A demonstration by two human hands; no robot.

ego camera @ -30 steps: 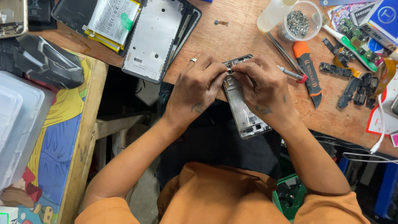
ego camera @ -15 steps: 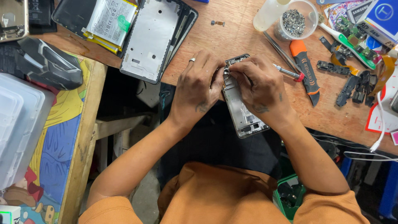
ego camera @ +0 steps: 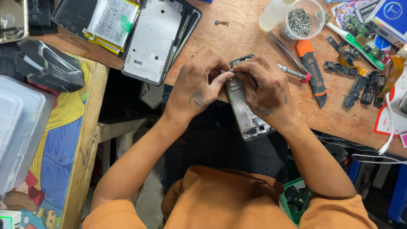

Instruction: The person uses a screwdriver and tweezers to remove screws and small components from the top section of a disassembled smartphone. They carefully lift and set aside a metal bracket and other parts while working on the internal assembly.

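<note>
Both hands meet over an opened phone frame (ego camera: pixel 246 111) that lies at the near edge of the wooden table (ego camera: pixel 237 38), its lower end sticking out past the edge above the person's lap. The left hand (ego camera: pixel 200 87) is curled, its fingertips pinched together at the upper part of the frame, and the right hand (ego camera: pixel 266 87) is curled the same way, its fingertips pressed against those of the left; what small part they grip between them is too small to make out. Just right of the right hand lies a thin screwdriver (ego camera: pixel 292 72) with a red end, and beside that a pair of tweezers (ego camera: pixel 285 49) and an orange and black utility knife (ego camera: pixel 312 68). Farther back stands a clear plastic cup (ego camera: pixel 302 19) full of small screws. To the left of the hands, a silver phone back plate (ego camera: pixel 153 39) lies against a battery (ego camera: pixel 111 19). Dark small phone parts (ego camera: pixel 360 85) are scattered at the right.
</note>
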